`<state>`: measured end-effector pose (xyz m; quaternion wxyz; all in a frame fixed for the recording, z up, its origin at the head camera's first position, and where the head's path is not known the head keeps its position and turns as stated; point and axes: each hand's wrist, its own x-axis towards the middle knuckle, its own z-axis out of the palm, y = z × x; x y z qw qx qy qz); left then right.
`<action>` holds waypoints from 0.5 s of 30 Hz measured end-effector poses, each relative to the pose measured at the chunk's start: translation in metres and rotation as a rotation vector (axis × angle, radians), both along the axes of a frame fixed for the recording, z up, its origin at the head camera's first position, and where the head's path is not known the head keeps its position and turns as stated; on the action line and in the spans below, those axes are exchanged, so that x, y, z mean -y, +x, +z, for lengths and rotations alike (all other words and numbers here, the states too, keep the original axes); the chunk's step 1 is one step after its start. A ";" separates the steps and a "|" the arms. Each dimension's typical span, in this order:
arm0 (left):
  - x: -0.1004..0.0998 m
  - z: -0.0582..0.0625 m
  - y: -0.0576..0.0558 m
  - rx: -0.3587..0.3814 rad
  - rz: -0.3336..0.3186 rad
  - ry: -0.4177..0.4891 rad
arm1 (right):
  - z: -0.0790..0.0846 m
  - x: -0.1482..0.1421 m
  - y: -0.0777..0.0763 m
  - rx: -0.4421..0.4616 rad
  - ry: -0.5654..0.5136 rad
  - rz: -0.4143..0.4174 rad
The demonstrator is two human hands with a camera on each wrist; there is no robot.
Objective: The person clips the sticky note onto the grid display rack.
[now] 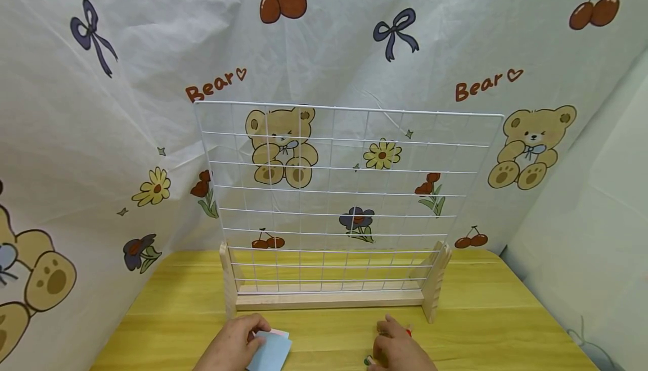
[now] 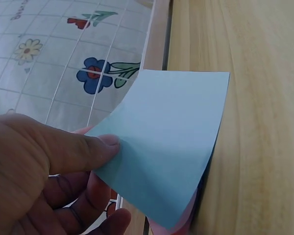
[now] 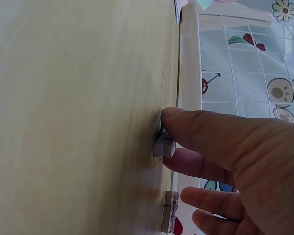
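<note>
My left hand (image 1: 234,342) pinches a light blue paper sheet (image 2: 171,112) near one corner, thumb on top. A pink sheet (image 1: 279,332) shows from behind the blue one. Low over the table, my right hand (image 1: 400,351) has its thumb and index fingertip at a small wooden clothespin (image 3: 164,147), which sits between them at the tabletop. The other fingers are loosely bent. Below them in the right wrist view lies a second small wooden clothespin (image 3: 168,210) with a red piece (image 3: 178,226) beside it.
A white wire grid panel (image 1: 331,168) stands upright in a wooden base (image 1: 329,301) just beyond both hands. The yellow wood-grain table (image 1: 506,315) extends to both sides. Behind hangs a white cloth (image 1: 334,39) printed with bears, bows, flowers and cherries.
</note>
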<state>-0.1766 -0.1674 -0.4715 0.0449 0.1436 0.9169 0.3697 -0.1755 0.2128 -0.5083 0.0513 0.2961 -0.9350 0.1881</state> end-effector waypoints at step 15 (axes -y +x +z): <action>-0.001 0.002 0.003 0.073 0.007 0.118 | 0.000 0.003 0.000 -0.031 0.018 0.032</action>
